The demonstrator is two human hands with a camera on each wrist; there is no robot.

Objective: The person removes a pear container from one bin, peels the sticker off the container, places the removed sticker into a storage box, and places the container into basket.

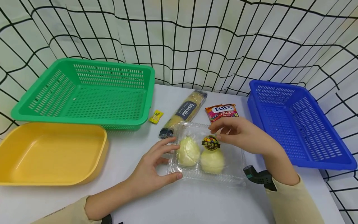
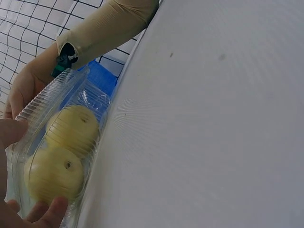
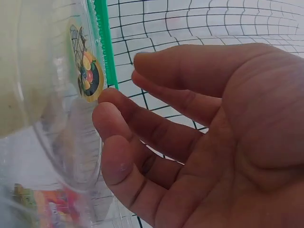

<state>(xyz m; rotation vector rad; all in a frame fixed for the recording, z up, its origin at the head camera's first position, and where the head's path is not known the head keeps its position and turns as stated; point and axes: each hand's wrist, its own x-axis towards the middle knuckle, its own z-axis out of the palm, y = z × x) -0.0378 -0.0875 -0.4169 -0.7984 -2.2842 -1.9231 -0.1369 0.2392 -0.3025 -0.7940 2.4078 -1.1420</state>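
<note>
A clear plastic clamshell box (image 1: 233, 163) lies on the white table with two pale yellow-green round fruits (image 1: 188, 152) inside and a dark round label (image 1: 211, 142) on its lid. At the box's left end, my left hand (image 1: 151, 168) rests with thumb and fingers spread apart, fingertips against the edge. My right hand (image 1: 243, 133) hovers at the far right part of the lid, beside the label. In the right wrist view, the fingers of that hand (image 3: 190, 137) are loosely bent near the lid, thumb apart, with nothing between them.
Behind the box lie a corn pack (image 1: 184, 112) with a dark label, a Fox's candy bag (image 1: 222, 112) and a small yellow candy (image 1: 156, 116). A green basket (image 1: 148, 102) and a yellow tub (image 1: 100, 146) stand left, a blue basket (image 1: 254, 105) right. Black wire mesh (image 1: 193, 46) borders the table.
</note>
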